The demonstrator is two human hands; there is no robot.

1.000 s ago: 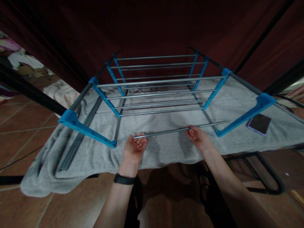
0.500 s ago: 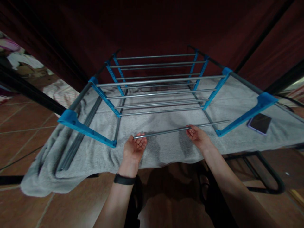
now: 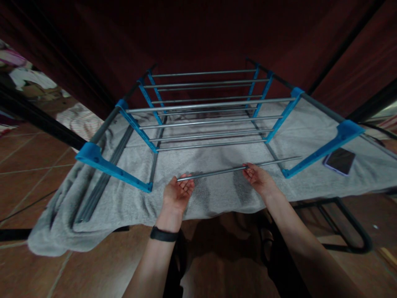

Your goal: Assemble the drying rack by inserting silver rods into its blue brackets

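Observation:
Between my two hands lies a thin grey metal rod (image 3: 217, 171), slightly slanted, its right part reaching past the blue bracket on the right. My left hand (image 3: 179, 191) grips its left end, palm up. Farther along, my right hand (image 3: 254, 176) pinches the rod near its middle. Around it stands a rack frame of grey tubes and blue plastic brackets. The front left bracket (image 3: 114, 169) and front right bracket (image 3: 322, 150) have no rods between them. Behind, several crossbars (image 3: 211, 122) join the other bracket pairs.
A grey blanket (image 3: 211, 198) covers the surface under the rack. Several loose tubes (image 3: 104, 182) lie at the left. A phone (image 3: 340, 160) rests at the right. Dark red fabric (image 3: 198, 33) hangs behind, and a black metal frame (image 3: 350, 223) stands low at the right.
My left hand and the rod have shifted very slightly to the right. My right hand keeps nearly the same place and grip.

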